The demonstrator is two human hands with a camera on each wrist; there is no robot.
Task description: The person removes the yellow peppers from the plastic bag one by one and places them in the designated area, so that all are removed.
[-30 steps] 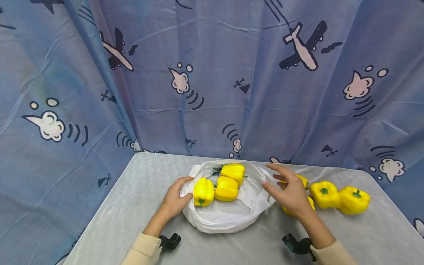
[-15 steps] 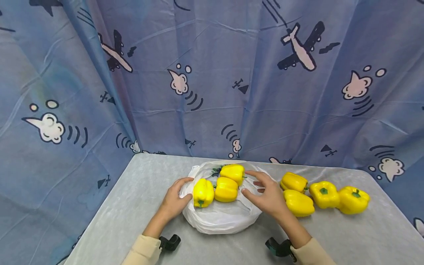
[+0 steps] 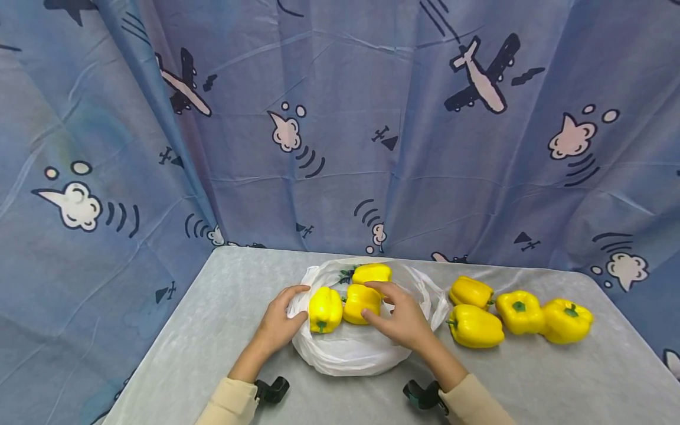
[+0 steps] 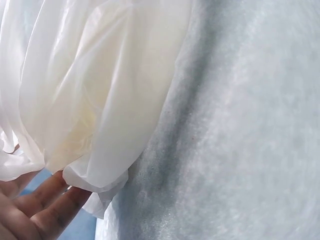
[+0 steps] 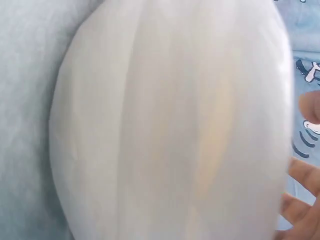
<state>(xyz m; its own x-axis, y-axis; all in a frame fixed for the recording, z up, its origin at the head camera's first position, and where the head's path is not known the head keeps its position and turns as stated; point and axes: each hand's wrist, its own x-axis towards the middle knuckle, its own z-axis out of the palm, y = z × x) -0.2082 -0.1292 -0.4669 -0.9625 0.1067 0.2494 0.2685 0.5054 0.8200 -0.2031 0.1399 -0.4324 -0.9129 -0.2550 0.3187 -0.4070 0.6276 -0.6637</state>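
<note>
A white plastic bag stands on the table with its mouth spread wide. My left hand grips the bag's left rim; in the left wrist view, fingers show under the bag's edge. Inside lie a left yellow bell pepper, a middle bell pepper and a back bell pepper. My right hand reaches over the bag's right side, thumb and index finger spread around the middle pepper's right end. From the right wrist, the bag's wall fills most of the view, with spread fingers beyond it.
Several more yellow bell peppers lie on the grey-covered table to the right of the bag, among them a near pepper and a far-right pepper. A blue printed curtain hangs behind the table.
My right hand has moved left, from the bag's right rim across its mouth to the middle pepper. The peppers on the right came into fuller view. My left hand has stayed put.
</note>
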